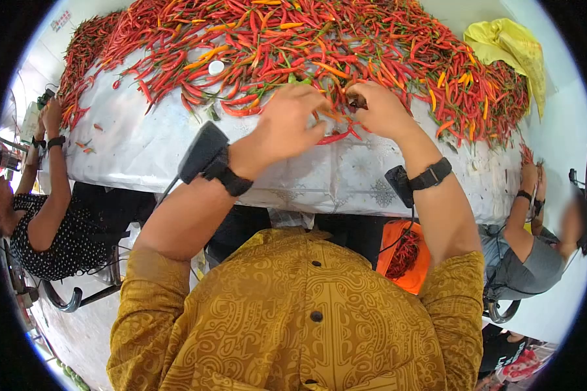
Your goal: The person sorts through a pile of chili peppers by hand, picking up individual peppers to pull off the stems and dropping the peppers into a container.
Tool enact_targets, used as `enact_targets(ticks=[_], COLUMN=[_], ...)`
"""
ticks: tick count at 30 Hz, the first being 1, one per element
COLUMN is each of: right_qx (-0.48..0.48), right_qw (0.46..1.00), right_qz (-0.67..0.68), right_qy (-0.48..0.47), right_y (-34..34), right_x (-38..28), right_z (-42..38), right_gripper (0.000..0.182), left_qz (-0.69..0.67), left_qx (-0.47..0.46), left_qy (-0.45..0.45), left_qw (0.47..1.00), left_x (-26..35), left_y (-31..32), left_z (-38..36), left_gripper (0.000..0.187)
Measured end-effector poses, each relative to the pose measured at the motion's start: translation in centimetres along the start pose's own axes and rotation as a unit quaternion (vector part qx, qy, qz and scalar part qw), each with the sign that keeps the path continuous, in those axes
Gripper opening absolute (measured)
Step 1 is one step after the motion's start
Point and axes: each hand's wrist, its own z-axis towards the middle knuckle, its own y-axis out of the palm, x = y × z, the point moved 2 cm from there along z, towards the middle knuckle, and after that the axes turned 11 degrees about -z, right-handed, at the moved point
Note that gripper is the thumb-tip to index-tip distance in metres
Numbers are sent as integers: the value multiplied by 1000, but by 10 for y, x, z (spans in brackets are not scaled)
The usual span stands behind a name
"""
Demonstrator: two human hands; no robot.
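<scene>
A large heap of red and orange chili peppers (267, 55) spreads over the far part of a table with a pale patterned cover (261, 176). At the heap's near edge, my left hand (290, 124) is curled, slightly smeared by motion. An orange chili pepper (331, 116) lies at its fingertips; whether it is gripped is hard to see. Close by on the right, my right hand (383, 112) is closed around dark, shrivelled chili peppers (357, 100), partly hidden by the fingers. Below the hands, a few red chili peppers (336, 137) lie on the cover.
A white cap (216, 67) sits among the peppers. A yellow sack (505, 49) lies at the back right. An orange bag (407, 280) with red chilies stands below the table's edge. People work at both ends, one in a dotted top (52, 238), one in a grey shirt (525, 264).
</scene>
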Motion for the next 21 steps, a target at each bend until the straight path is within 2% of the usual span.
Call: enact_targets(ticks=[1,3,5,6,8,9,11,12,14,15,17,21], right_qx=[14,28,-52,-53,30,30,190,194,106,109,-27,-21], right_qw=[1000,998,993,993,993,993,960,960,983,983,981,985], right_qz=[-27,-54,-94,-95,-100,-99,-150,-148,-94,-94,-142,-122], right_qy=[-3,-8,-41,-42,-53,-53,-137,-136,-118,-118,-130,-121], right_y=[1,1,2,0,-5,-1,3,3,5,1,-6,-23], right_x=[-5,-6,2,7,14,16,13,11,10,10,16,25], right_z=[-3,-4,-3,-2,2,4,6,5,4,3,-1,-26], right_gripper=[30,31,37,37,37,37,31,31,27,27,28,31], left_qz=[-20,-4,11,27,42,49,60,62,67,70,74,84], left_qx=[1,7,15,8,-1,-21,-43,-34,-26,-7,13,12], left_qy=[35,31,28,34,40,23,8,12,18,7,-2,18], left_qw=[999,999,999,999,998,998,997,997,997,998,997,996], left_x=[5,8,8,8,6,4,4,3,2,1,2,8], left_y=[4,12,14,13,11,10,9,9,9,10,11,11], left_z=[1,-3,-6,-9,-11,-11,-12,-13,-14,-14,-15,-13], left_gripper=[28,29,29,29,28,29,29,30,31,31,31,30])
